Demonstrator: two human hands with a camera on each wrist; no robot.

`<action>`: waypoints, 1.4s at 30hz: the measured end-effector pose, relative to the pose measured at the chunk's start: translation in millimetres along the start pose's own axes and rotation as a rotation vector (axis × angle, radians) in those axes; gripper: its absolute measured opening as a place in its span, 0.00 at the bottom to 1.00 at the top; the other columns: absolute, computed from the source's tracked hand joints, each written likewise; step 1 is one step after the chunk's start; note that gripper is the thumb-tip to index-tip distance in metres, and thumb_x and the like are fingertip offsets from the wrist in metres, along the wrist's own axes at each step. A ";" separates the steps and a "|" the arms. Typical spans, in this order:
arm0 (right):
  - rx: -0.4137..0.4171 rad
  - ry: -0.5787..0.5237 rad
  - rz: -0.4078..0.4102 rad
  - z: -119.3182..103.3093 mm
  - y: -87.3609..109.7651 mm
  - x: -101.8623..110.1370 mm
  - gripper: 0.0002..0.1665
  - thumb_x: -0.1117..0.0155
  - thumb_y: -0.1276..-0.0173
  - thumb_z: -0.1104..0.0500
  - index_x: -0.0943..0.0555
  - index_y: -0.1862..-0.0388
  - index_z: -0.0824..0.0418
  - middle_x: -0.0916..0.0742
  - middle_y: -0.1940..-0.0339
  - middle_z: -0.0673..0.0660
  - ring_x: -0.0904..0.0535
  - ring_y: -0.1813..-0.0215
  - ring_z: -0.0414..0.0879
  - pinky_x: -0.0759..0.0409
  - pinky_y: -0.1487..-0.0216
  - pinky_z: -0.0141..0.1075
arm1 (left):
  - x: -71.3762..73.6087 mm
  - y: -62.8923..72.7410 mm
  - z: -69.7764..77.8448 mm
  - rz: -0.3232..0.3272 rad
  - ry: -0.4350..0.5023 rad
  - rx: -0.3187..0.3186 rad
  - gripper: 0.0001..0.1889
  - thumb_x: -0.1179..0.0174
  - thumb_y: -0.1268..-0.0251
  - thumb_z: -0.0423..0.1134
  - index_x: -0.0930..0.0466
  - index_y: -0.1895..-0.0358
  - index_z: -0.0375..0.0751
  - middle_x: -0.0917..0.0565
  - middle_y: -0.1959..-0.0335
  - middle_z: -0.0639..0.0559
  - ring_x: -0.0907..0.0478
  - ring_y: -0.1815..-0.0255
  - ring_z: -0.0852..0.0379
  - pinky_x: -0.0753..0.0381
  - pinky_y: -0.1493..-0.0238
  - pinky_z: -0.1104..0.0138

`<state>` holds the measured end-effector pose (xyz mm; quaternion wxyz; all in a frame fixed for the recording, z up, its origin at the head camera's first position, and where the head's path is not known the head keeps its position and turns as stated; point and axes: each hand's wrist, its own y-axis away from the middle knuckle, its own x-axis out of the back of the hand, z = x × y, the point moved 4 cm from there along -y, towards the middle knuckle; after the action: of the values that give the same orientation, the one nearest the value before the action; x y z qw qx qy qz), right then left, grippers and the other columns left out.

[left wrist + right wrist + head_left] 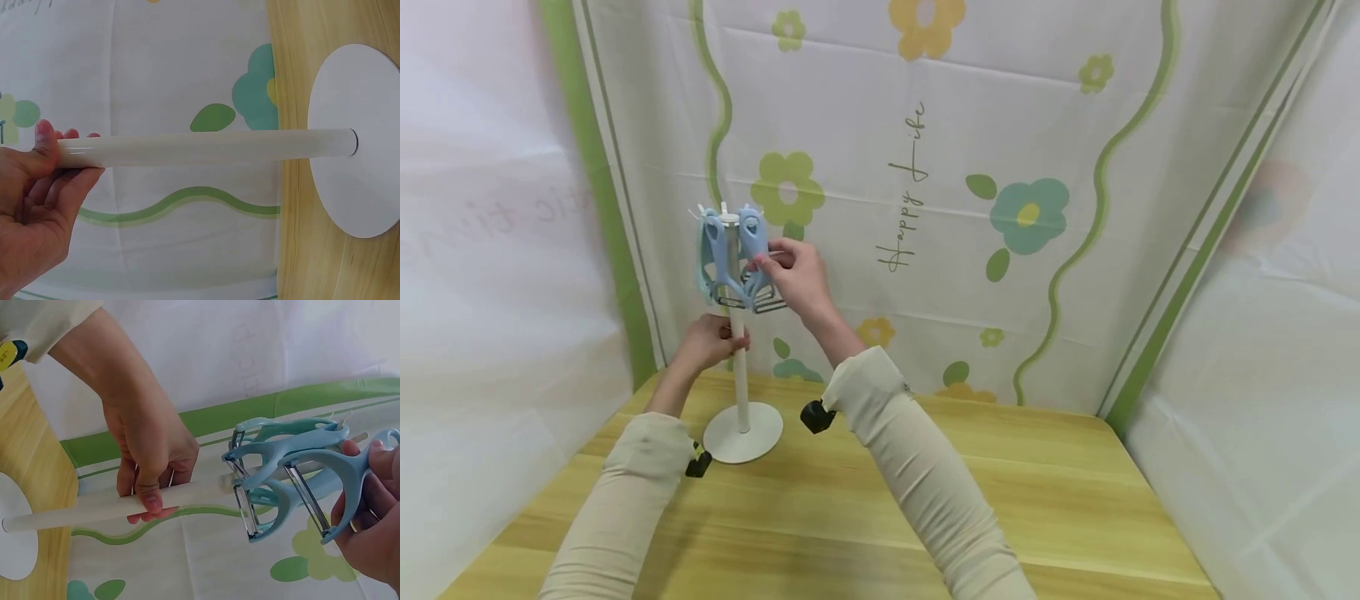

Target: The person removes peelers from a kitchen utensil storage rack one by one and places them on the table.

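A white stand (741, 392) with a round base (760, 446) and hooks at its top stands upright on the table. My left hand (707, 340) grips its pole below the hooks; in the left wrist view the thumb and fingers wrap the pole (187, 149). Near the top, my right hand (801, 279) pinches a light blue peeler (750, 231) by its handle. That peeler's metal blade points down, away from the hooks. Beside it hang several other peelers, among them a blue one (290, 445) and a teal one (275, 429). Fingers partly hide the held handle.
The wooden table (925, 500) extends to the right of the stand. Close behind the stand hangs a flowered white curtain (865, 208), with further white cloth at left (490, 292) and right (1262, 375). A dark wrist device (817, 416) sits by the right sleeve.
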<state>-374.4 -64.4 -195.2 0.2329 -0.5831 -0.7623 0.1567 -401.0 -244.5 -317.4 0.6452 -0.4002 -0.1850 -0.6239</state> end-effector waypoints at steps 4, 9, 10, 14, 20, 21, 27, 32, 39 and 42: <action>-0.028 -0.015 -0.020 9.4 8.4 6.9 0.12 0.37 0.29 0.64 0.17 0.49 0.69 0.10 0.59 0.67 0.13 0.49 0.58 0.20 0.56 0.30 | -1.3 -0.9 -0.5 -0.010 -0.003 0.005 0.10 0.36 0.32 0.36 0.16 0.61 0.29 0.12 0.65 0.36 0.17 0.66 0.52 0.21 0.67 0.67; -0.068 -0.017 -0.040 24.4 18.1 15.9 0.13 0.37 0.29 0.65 0.18 0.49 0.69 0.10 0.59 0.68 0.12 0.50 0.56 0.17 0.51 0.35 | -1.1 -0.6 0.1 -0.013 -0.012 -0.003 0.09 0.37 0.32 0.35 0.16 0.61 0.30 0.12 0.65 0.36 0.17 0.65 0.51 0.21 0.66 0.68; -0.075 -0.011 -0.046 27.5 20.2 17.4 0.13 0.37 0.29 0.64 0.18 0.49 0.69 0.10 0.59 0.67 0.12 0.50 0.54 0.17 0.49 0.36 | -0.8 -0.3 0.2 -0.012 -0.016 -0.004 0.09 0.37 0.32 0.35 0.16 0.61 0.30 0.12 0.65 0.36 0.17 0.65 0.51 0.21 0.67 0.68; -0.100 0.007 -0.060 37.8 28.4 22.4 0.12 0.37 0.29 0.63 0.18 0.50 0.68 0.09 0.58 0.65 0.12 0.50 0.50 0.17 0.45 0.40 | 0.6 1.0 0.7 -0.009 -0.014 -0.007 0.10 0.37 0.32 0.36 0.15 0.61 0.30 0.12 0.65 0.35 0.17 0.65 0.50 0.21 0.68 0.69; -0.112 0.002 -0.062 45.3 36.9 28.3 0.12 0.37 0.28 0.63 0.19 0.51 0.69 0.10 0.57 0.66 0.12 0.48 0.53 0.18 0.45 0.38 | 2.3 -0.7 1.2 -0.004 -0.004 -0.003 0.10 0.38 0.31 0.35 0.15 0.60 0.29 0.12 0.63 0.34 0.16 0.62 0.45 0.19 0.65 0.66; -0.116 -0.001 -0.061 46.3 38.3 29.3 0.13 0.37 0.29 0.63 0.19 0.50 0.69 0.10 0.57 0.67 0.12 0.48 0.53 0.18 0.44 0.39 | 2.4 -1.0 1.5 -0.003 -0.006 -0.004 0.10 0.38 0.31 0.35 0.15 0.60 0.29 0.12 0.63 0.33 0.16 0.61 0.45 0.19 0.65 0.66; -0.161 -0.015 -0.050 57.1 49.3 34.6 0.15 0.36 0.29 0.62 0.19 0.49 0.71 0.10 0.55 0.67 0.12 0.48 0.54 0.18 0.41 0.44 | 0.9 -3.0 0.7 -0.005 -0.022 -0.002 0.10 0.38 0.31 0.36 0.16 0.60 0.29 0.12 0.62 0.33 0.16 0.61 0.43 0.17 0.63 0.62; -0.191 -0.025 -0.023 70.9 60.8 36.9 0.13 0.36 0.29 0.62 0.18 0.50 0.70 0.10 0.54 0.66 0.12 0.52 0.50 0.15 0.48 0.39 | -0.9 -2.5 -0.3 -0.010 -0.009 0.010 0.11 0.38 0.31 0.36 0.16 0.58 0.28 0.12 0.60 0.32 0.15 0.59 0.41 0.16 0.62 0.61; -0.261 -0.081 0.001 93.4 77.0 38.5 0.12 0.36 0.29 0.63 0.19 0.51 0.69 0.11 0.53 0.66 0.12 0.53 0.48 0.15 0.49 0.38 | -1.4 -1.7 0.6 -0.011 0.003 0.013 0.10 0.39 0.31 0.35 0.16 0.58 0.27 0.13 0.60 0.31 0.15 0.58 0.40 0.15 0.60 0.58; -0.277 -0.107 0.006 99.6 83.7 38.5 0.13 0.36 0.30 0.64 0.19 0.51 0.71 0.11 0.53 0.67 0.12 0.52 0.49 0.14 0.49 0.38 | -1.1 -2.0 1.0 -0.008 0.007 0.011 0.10 0.39 0.30 0.34 0.17 0.58 0.27 0.13 0.60 0.31 0.15 0.58 0.40 0.15 0.60 0.58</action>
<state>-367.7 -1.5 -315.2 0.1090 -0.6028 -0.7862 0.0815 -402.9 -242.8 -317.0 0.6455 -0.3937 -0.1877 -0.6270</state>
